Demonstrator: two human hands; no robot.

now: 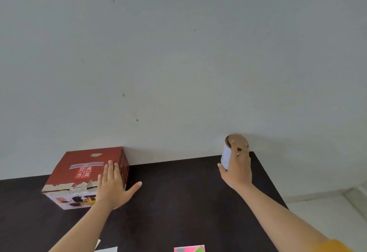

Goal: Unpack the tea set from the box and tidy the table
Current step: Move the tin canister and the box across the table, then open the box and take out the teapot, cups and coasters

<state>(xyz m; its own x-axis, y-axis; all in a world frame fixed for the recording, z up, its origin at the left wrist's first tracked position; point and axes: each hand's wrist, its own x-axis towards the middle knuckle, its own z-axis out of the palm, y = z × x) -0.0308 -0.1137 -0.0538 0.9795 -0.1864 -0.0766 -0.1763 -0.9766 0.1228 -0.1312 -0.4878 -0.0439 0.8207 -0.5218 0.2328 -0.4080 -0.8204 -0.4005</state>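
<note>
Right hand (237, 169) fingers wrap the can (231, 153) at the desk's (178, 192) two o'clock corner. Left hand (112, 186) fingers lie spread flat on the closed red box (79, 172) at ten o'clock. Park the can first, then steady the box while lifting its lid.

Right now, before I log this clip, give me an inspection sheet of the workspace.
Surface: dark table against a pale wall.
Job's things: red tea set box, closed, torn paper along its front edge.
Clutter: tin can at the far right corner; pink card and white paper at the near edge.
Grippers: left hand flat on the box; right hand wrapped around the can.
Cables: nothing seen.
Surroundings: stained wall, pale floor on the right.
</note>
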